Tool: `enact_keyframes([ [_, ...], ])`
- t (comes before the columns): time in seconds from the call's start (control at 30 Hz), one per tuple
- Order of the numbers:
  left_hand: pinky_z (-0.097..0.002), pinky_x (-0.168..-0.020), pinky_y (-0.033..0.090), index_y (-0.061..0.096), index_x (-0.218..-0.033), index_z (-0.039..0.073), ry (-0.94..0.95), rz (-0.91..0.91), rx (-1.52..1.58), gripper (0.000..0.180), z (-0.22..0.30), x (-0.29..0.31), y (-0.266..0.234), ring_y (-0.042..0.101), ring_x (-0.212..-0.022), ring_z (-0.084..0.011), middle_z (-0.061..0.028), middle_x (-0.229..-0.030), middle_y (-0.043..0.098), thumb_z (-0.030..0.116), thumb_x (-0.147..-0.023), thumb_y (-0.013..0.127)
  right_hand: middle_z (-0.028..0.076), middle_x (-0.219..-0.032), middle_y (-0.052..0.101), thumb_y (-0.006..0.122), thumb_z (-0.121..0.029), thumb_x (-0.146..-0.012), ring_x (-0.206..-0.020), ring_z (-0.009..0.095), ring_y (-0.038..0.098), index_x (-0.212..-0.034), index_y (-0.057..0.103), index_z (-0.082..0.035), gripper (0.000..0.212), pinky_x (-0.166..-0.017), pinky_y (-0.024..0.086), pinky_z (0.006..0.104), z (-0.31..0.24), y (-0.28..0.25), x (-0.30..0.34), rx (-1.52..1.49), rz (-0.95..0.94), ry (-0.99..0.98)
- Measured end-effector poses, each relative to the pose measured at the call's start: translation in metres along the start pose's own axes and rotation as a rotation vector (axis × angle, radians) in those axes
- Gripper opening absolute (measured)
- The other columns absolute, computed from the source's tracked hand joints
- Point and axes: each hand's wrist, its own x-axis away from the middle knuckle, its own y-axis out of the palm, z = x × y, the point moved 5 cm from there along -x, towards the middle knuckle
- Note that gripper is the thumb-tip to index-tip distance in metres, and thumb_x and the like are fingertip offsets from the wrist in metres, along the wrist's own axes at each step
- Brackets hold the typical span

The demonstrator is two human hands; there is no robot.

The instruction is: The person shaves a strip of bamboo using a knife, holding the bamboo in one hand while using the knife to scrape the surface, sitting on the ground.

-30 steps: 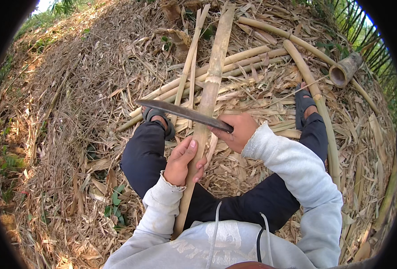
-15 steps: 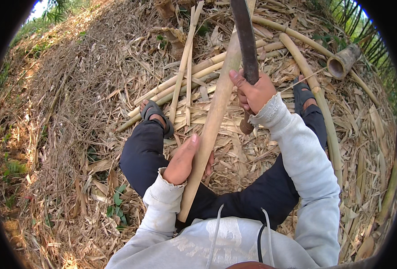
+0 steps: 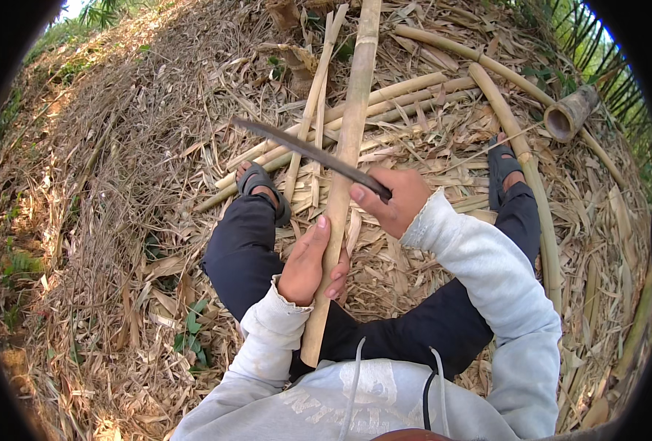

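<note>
A long split bamboo piece (image 3: 357, 95) runs from my lap up past the top of the view, tilted slightly to the right. My left hand (image 3: 305, 262) is closed round its lower part, thumb on the near side and fingertips showing on the far side. In my right hand (image 3: 403, 200) is a machete (image 3: 289, 141), gripped by its handle, which the fingers largely hide. Its dark blade lies across the bamboo above my left hand, the tip pointing up and to the left. Whether the edge touches the bamboo, I cannot tell.
Several cut bamboo lengths (image 3: 407, 90) lie beyond my feet, with thin strips (image 3: 312, 110) across them. A curved bamboo pole (image 3: 529, 173) passes outside my right foot, near a hollow bamboo section (image 3: 570, 114). Stumps (image 3: 296, 67) stand ahead; dry leaves (image 3: 142, 184) cover the slope.
The machete has swung from upright to lying across the bamboo, as my right hand came down and nearer. The bamboo's far end has shifted left; my left hand still holds it.
</note>
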Motion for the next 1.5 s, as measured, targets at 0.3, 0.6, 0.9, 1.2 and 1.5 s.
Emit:
enact_keyframes([
  [0.3,-0.0292,-0.033,0.034,0.049,-0.089,0.009,0.0,-0.01,0.063,0.043,-0.005,0.001,-0.01,0.038,-0.033,-0.0158,-0.0044,-0.051,0.041,0.043,-0.105,0.028,0.017,-0.061,0.057,0.059,-0.067,-0.081,-0.058,0.037,0.061,-0.067,0.057,-0.003,0.066,-0.055,0.049,0.0439,-0.018,0.022,0.009,0.248,-0.086,-0.22],
  [0.6,-0.0279,-0.033,0.033,0.045,-0.101,0.012,-0.077,-0.114,-0.006,0.038,-0.009,0.01,0.002,0.036,-0.032,-0.0133,-0.0032,-0.05,0.039,0.045,-0.105,0.027,0.015,-0.061,0.058,0.053,-0.068,-0.084,-0.057,0.035,0.061,-0.068,0.059,-0.003,0.068,-0.054,0.049,0.0421,0.016,-0.028,-0.016,0.274,0.08,-0.063],
  [0.9,-0.0284,-0.033,0.033,0.048,-0.098,0.009,-0.001,-0.031,0.021,0.031,-0.014,0.006,-0.011,0.036,-0.033,-0.014,-0.0035,-0.051,0.039,0.032,-0.106,0.029,0.014,-0.061,0.059,0.058,-0.07,-0.079,-0.057,0.035,0.062,-0.068,0.06,-0.004,0.067,-0.054,0.05,0.0422,-0.019,0.015,0.015,0.405,-0.151,-0.221],
  [1.2,-0.026,-0.031,0.033,0.042,-0.104,0.013,-0.039,-0.106,0.032,0.039,-0.006,0.012,0.0,0.035,-0.03,-0.0111,-0.0016,-0.047,0.036,0.048,-0.104,0.026,0.016,-0.058,0.057,0.05,-0.067,-0.087,-0.057,0.037,0.061,-0.068,0.057,-0.002,0.068,-0.055,0.049,0.0435,0.02,-0.026,-0.011,0.332,0.013,0.019],
  [1.5,-0.0247,-0.03,0.032,0.043,-0.105,0.013,-0.092,-0.1,0.015,0.036,-0.013,0.022,-0.005,0.033,-0.03,-0.0107,-0.0019,-0.047,0.037,0.045,-0.105,0.027,0.018,-0.059,0.056,0.045,-0.067,-0.09,-0.061,0.039,0.06,-0.073,0.061,-0.003,0.068,-0.06,0.048,0.0443,0.02,-0.037,-0.016,0.458,0.039,0.014],
])
